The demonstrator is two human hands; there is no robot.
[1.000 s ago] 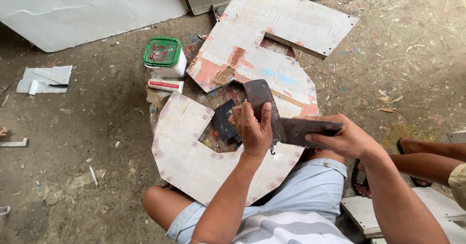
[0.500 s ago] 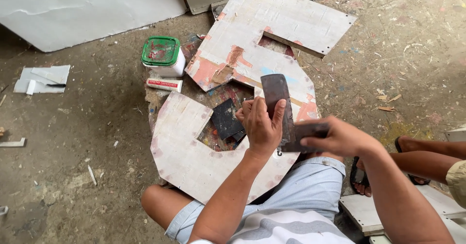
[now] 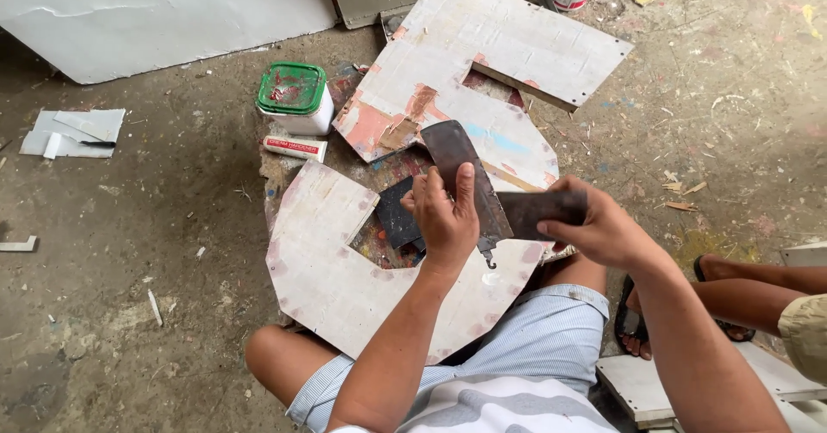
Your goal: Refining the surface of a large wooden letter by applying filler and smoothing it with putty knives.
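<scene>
Dark scraper (image 3: 461,170), now raised upright, is gripped by the left hand (image 3: 444,218) while a second blade (image 3: 538,209) is clasped by the right hand (image 3: 603,230).

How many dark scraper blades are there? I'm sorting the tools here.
2. One scraper blade stands under the left hand, pointing away over the white board. The other scraper blade is gripped crosswise in the right hand. More may lie hidden beneath the hands.

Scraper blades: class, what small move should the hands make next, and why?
Probably draw the right hand's dark blade along the upright scraper that the left hand steadies; the two blades already meet edge to face above the white cut-out board.
</scene>
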